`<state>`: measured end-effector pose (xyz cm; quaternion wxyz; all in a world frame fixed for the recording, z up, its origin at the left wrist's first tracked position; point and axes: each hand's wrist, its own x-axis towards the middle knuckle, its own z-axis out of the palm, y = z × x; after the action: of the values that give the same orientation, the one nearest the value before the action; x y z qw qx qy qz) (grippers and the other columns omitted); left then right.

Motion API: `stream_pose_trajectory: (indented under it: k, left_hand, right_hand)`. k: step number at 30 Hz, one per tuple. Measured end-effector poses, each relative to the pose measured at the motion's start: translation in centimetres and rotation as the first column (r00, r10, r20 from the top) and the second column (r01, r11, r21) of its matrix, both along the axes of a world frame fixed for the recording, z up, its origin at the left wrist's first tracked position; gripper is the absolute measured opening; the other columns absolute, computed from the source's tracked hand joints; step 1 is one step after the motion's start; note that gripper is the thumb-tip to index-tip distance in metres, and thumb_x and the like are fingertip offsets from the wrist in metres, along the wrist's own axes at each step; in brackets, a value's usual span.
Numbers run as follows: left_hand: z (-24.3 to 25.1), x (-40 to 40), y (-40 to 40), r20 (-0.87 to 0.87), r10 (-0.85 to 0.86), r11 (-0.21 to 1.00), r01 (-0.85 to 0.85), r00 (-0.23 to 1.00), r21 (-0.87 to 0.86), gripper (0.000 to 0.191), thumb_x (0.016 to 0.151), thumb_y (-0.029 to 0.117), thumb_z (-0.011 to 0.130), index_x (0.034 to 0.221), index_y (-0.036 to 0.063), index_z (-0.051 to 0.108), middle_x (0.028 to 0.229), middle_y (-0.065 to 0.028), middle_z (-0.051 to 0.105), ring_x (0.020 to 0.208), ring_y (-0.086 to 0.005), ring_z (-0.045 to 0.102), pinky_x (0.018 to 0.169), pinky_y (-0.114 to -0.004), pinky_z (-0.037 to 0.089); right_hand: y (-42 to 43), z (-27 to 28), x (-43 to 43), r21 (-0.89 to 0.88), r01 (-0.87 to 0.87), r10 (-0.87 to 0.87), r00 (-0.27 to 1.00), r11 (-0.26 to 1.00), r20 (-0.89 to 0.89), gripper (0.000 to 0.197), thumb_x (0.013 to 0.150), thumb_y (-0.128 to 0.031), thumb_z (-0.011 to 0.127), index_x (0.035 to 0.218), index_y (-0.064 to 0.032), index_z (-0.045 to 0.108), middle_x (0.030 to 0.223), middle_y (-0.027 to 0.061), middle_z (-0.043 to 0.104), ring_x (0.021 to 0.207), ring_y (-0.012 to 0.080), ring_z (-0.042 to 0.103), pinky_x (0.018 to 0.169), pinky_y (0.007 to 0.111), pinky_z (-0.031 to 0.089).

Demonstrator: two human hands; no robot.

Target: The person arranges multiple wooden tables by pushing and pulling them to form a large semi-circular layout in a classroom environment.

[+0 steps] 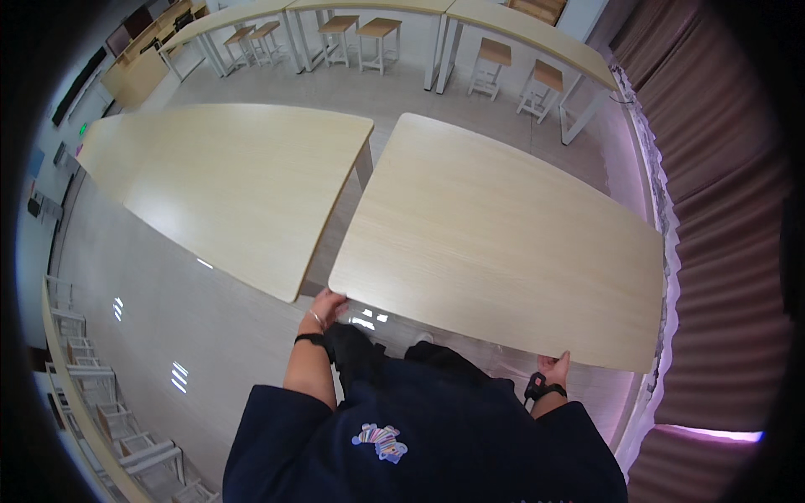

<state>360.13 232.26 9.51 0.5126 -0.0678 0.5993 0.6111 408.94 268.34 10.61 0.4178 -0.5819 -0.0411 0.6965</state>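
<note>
Before me stands a table with a pale wood-grain top (497,239) and rounded corners. My left hand (328,307) grips its near left corner, the fingers tucked beneath the top. At the near edge, toward the right end, my right hand (555,367) also holds the tabletop, with its thumb at the rim and its fingers partly hidden underneath. A second pale table (245,182) stands to the left, separated from mine by a narrow gap that widens toward me.
Brown curtains (723,251) hang along the right wall, close to the table's right end. Beyond, a row of long tables (371,6) has wooden-topped stools (378,28) under it. Another long table (88,415) with stools lines the left. Glossy tiled floor (207,333) lies between.
</note>
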Motion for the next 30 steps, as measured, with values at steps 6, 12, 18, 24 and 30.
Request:
stream_pose_trajectory:
  k: [6,12,18,24,30]
  left_hand:
    - [1.3,2.8,2.7,0.053,0.413,0.909,-0.408,0.909,-0.086,0.028,0.071,0.028,0.055,0.085,0.0075,0.042,0.074,-0.0028,0.048,0.063,-0.0128,0.049,0.06,-0.026,0.045]
    - [0.9,3.0,3.0,0.008,0.402,0.906,-0.396,0.916,-0.147,0.025,0.074,0.029,0.052,0.082,0.0076,0.042,0.073,-0.0029,0.05,0.063,-0.0122,0.051,0.055,-0.024,0.046]
    - [0.3,3.1,2.0,0.01,0.4,0.907,-0.395,0.916,-0.146,0.025,0.074,0.031,0.051,0.079,0.0086,0.041,0.066,-0.0009,0.05,0.057,-0.0105,0.051,0.051,-0.023,0.046]
    - [0.1,3.6,0.3,0.054,0.391,0.917,-0.384,0.919,-0.112,0.025,0.073,0.03,0.052,0.08,0.0085,0.041,0.068,-0.0017,0.05,0.058,-0.0111,0.051,0.05,-0.021,0.046]
    - [0.0,3.1,-1.1,0.084,0.446,0.887,-0.428,0.891,-0.172,0.025,0.073,0.029,0.053,0.08,0.0074,0.041,0.066,-0.0049,0.05,0.052,-0.0128,0.051,0.042,-0.02,0.044]
  right_hand:
    - [0.4,0.8,-1.4,-0.113,-0.005,0.009,0.999,0.994,0.04,0.044,0.077,-0.045,0.036,0.094,-0.0055,0.043,0.084,0.0066,0.049,0.077,0.0188,0.047,0.068,0.034,0.042]
    - [1.0,-0.6,0.1,-0.113,-0.062,0.065,0.998,0.992,0.026,0.043,0.078,-0.044,0.034,0.089,-0.0045,0.045,0.078,0.0062,0.05,0.068,0.0182,0.048,0.063,0.032,0.044]
    - [0.9,0.1,-1.2,-0.181,-0.072,0.1,0.984,0.981,0.146,0.048,0.078,-0.047,0.03,0.092,-0.0036,0.044,0.079,0.0082,0.05,0.07,0.0205,0.048,0.062,0.035,0.044]
    - [0.8,-0.6,-0.5,-0.24,-0.157,0.22,0.939,0.958,0.263,0.049,0.08,-0.047,0.023,0.091,-0.0038,0.044,0.076,0.0106,0.049,0.065,0.0222,0.047,0.058,0.036,0.043]
    - [0.2,-1.8,-0.1,-0.3,-0.236,0.324,0.901,0.924,0.288,0.054,0.079,-0.049,0.016,0.091,-0.0043,0.045,0.071,0.0116,0.049,0.052,0.0224,0.043,0.048,0.034,0.039]
